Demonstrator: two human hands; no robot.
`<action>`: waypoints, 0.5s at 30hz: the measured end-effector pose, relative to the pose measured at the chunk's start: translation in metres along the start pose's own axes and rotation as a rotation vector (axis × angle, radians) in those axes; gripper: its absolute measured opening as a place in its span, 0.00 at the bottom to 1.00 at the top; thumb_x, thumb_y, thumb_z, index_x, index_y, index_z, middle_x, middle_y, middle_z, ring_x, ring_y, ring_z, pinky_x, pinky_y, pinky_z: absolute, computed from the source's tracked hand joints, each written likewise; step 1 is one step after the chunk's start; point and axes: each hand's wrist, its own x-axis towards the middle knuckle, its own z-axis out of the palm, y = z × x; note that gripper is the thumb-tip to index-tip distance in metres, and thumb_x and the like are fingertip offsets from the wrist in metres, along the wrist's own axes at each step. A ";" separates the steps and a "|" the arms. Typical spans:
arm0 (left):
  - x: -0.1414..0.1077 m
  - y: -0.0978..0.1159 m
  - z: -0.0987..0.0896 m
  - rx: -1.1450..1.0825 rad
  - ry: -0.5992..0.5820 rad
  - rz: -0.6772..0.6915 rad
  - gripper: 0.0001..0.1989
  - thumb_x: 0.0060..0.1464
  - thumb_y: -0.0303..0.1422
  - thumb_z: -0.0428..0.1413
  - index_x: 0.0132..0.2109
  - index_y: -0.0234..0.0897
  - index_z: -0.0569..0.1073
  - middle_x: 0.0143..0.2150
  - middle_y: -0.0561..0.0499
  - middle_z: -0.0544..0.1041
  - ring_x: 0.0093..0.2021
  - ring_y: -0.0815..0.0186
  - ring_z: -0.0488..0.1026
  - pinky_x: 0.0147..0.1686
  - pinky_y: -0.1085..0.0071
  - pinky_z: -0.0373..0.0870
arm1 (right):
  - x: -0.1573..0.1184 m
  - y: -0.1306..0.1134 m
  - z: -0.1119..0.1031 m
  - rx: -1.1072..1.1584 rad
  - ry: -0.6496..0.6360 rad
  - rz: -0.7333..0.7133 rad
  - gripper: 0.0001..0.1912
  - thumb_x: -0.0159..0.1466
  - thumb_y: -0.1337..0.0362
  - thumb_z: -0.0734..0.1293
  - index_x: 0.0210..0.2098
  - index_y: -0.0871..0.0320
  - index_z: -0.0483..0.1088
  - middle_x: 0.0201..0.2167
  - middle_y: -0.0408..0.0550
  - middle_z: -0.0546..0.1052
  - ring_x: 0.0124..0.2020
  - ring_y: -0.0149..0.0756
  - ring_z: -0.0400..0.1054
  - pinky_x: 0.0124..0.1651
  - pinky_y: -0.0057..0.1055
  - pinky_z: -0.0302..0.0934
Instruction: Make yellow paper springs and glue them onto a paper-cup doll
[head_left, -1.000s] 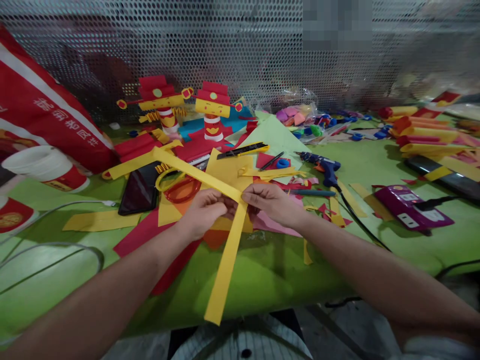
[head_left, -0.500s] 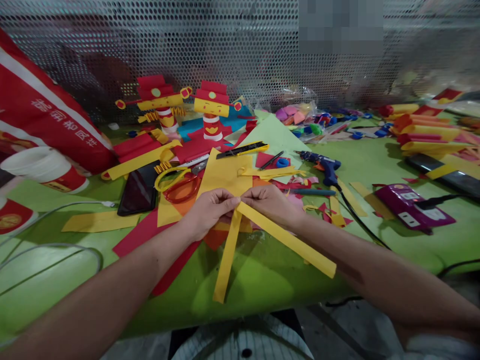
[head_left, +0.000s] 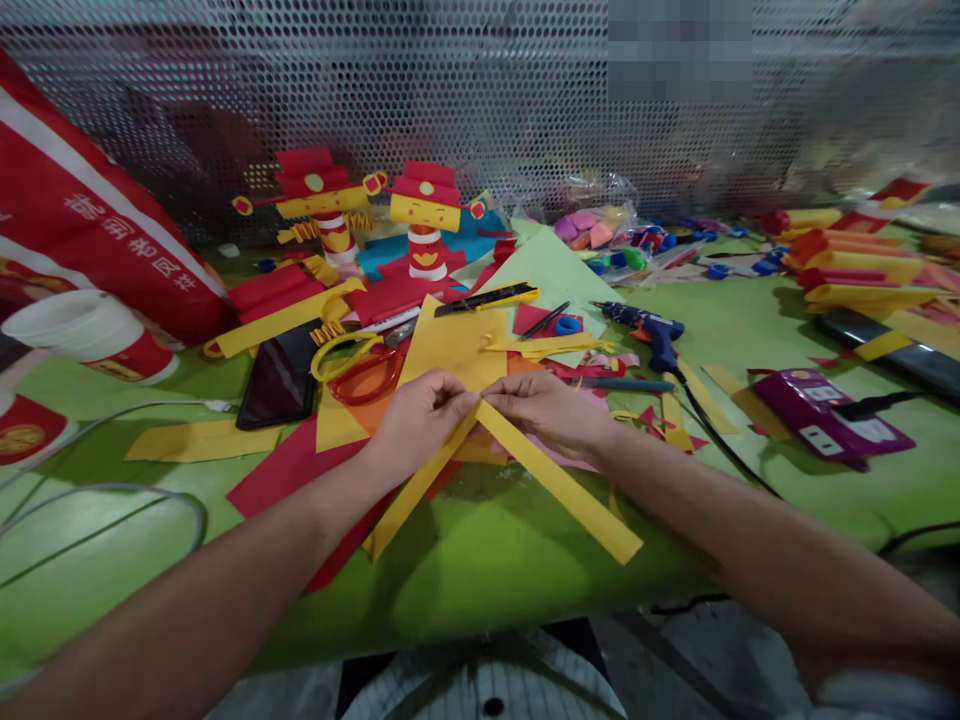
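Observation:
My left hand (head_left: 426,420) and my right hand (head_left: 553,410) meet at the middle, fingertips pinched together on yellow paper strips (head_left: 559,482). One strip slants down to the right, the other down to the left below my left hand. Their joined ends are mostly covered by my fingers. Just beyond my hands lies a yellow paper sheet (head_left: 450,345) with a utility knife (head_left: 487,298) across its top. Scissors (head_left: 352,368) with yellow and red handles rest left of it. A blue glue gun (head_left: 646,330) lies to the right.
Two red and yellow paper figures (head_left: 426,215) stand at the back before a perforated metal screen (head_left: 480,90). A phone (head_left: 277,380), a paper cup (head_left: 90,335) and a red bag (head_left: 112,210) are at the left. A purple power socket (head_left: 829,415) with cables sits right.
The left strip has swung out to the left, and the right strip's free end has dropped slightly and moved left. Both hands keep their pinch in nearly the same place.

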 end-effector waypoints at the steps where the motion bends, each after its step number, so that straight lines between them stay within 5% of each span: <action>1: 0.000 0.000 0.000 0.029 0.001 0.013 0.09 0.47 0.35 0.55 0.24 0.38 0.67 0.21 0.56 0.68 0.23 0.70 0.63 0.25 0.74 0.58 | 0.000 0.001 -0.001 0.008 -0.013 0.004 0.11 0.50 0.61 0.72 0.22 0.62 0.71 0.14 0.41 0.72 0.16 0.26 0.66 0.20 0.22 0.63; 8: 0.000 0.001 0.000 0.054 -0.005 0.064 0.08 0.47 0.34 0.55 0.23 0.38 0.66 0.20 0.57 0.66 0.22 0.71 0.61 0.24 0.75 0.58 | 0.001 0.002 -0.005 -0.135 -0.013 0.009 0.12 0.48 0.61 0.73 0.26 0.62 0.71 0.12 0.39 0.71 0.12 0.25 0.64 0.16 0.21 0.60; 15: 0.000 0.003 -0.004 -0.040 -0.121 -0.102 0.07 0.46 0.35 0.55 0.33 0.36 0.71 0.26 0.54 0.73 0.27 0.68 0.69 0.27 0.73 0.64 | 0.000 0.000 -0.004 -0.450 0.053 -0.049 0.08 0.55 0.61 0.69 0.31 0.60 0.70 0.15 0.38 0.72 0.15 0.25 0.65 0.19 0.22 0.59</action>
